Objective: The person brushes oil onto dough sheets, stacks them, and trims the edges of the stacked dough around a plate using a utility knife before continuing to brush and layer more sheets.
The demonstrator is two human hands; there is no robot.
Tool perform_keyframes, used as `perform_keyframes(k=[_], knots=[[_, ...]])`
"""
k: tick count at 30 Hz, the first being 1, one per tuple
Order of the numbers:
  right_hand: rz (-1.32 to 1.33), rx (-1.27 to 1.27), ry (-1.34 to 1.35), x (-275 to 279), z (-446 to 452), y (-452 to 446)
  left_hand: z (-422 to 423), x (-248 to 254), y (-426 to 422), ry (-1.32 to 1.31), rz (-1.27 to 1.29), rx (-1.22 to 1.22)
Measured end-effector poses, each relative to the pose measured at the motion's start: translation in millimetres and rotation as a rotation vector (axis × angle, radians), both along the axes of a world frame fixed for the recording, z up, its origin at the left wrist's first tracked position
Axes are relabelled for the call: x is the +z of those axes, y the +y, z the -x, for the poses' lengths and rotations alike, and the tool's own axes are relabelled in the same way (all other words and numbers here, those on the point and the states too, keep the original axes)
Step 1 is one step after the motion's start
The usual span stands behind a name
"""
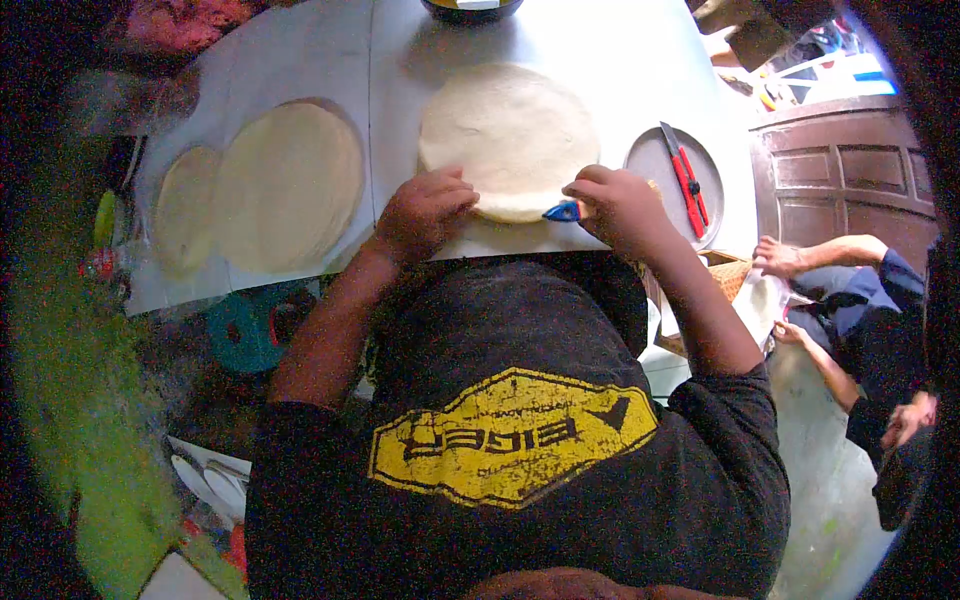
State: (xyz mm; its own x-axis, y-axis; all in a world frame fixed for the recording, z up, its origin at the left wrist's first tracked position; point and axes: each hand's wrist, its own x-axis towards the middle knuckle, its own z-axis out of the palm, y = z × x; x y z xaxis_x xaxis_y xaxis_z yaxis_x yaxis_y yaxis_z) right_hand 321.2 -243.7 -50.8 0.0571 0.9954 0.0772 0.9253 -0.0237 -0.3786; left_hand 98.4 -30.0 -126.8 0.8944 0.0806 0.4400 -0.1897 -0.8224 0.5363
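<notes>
A thick round of pale dough (510, 135) lies on the white table in front of me. My left hand (428, 212) is closed, its curled fingers at the dough's near left edge. My right hand (622, 208) grips a blue-tipped brush (563, 212) by the near right edge, with the blue end pointing left; most of the brush is hidden in the hand. To the right, a red cutter knife (688, 185) rests on a round grey tray (648, 150). Two flat dough rounds, one larger (290, 188) and one smaller (185, 212), lie at the left.
A dark bowl (472, 12) stands at the table's far edge. Beyond the table's right side, another person's hands (780, 258) hold something whitish near a woven basket (728, 272). A brown panelled door (845, 165) is behind. A teal object (245, 330) sits below the table at left.
</notes>
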Motion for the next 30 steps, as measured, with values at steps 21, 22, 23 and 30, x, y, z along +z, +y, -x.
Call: perform_keyframes(k=[21,22,23,30], knots=[[0.006,-0.326,0.036,18,-8,81,89,66,-21,0.107,-0.126,0.291],[-0.039,-0.433,-0.025,26,-15,80,104,68,-13,0.095,-0.232,0.383],[-0.078,-0.341,-0.159,17,-12,81,118,69,-3,0.084,-0.339,0.473],[-0.142,-0.227,-0.242,6,2,91,141,90,27,0.268,-0.452,0.660]])
